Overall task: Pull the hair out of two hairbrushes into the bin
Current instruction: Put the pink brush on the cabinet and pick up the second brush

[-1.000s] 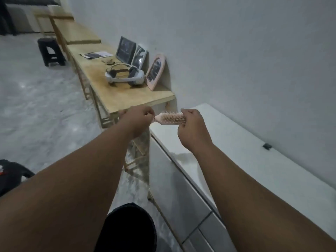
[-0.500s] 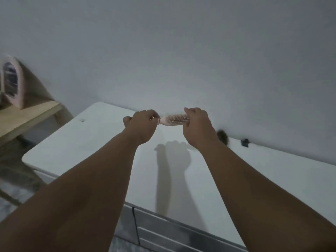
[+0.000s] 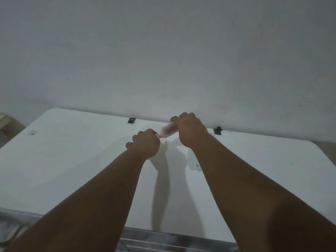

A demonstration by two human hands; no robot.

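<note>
Both hands hold one pink hairbrush (image 3: 168, 130) over the white desk (image 3: 72, 160): left hand (image 3: 145, 142) fisted on the handle, right hand (image 3: 189, 130) closed around the bristle end.

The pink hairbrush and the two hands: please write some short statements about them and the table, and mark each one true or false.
1. The left hand is closed around the handle of the pink hairbrush. True.
2. The right hand rests flat on the white table. False: it grips the bristle end of the brush, above the table.
3. A bin stands on the table next to the hands. False: no bin is in view.
4. A pale green object lies on the table, partly hidden by the right forearm. True.
5. The brush bristles are dark blue. False: they look pink, like the brush.
</note>
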